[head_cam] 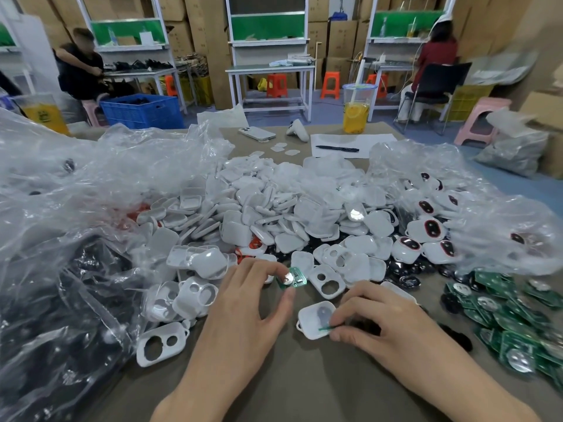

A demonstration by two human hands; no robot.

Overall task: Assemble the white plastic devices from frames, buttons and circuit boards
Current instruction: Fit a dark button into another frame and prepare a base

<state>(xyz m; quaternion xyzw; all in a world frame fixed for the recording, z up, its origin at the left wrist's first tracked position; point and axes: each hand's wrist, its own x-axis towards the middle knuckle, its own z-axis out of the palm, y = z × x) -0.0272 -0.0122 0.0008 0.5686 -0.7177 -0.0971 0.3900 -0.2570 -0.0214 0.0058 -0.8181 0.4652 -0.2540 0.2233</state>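
The heap of white frames [274, 208] fills twelve o'clock on the tabletop [304, 388]. Our left hand [243, 303] pinches a circuit board [292, 280] between thumb and forefinger; our right hand [380, 318] pinches the rim of an open frame [315, 319] lying flat. The board hangs at eleven o'clock from that frame, near but apart. A green sliver [326, 328] in the right hand's pinch is too blurred to name.

Bare left hand [243, 303], bare right hand [380, 318]; both forearms bare up to bottom frame edge.
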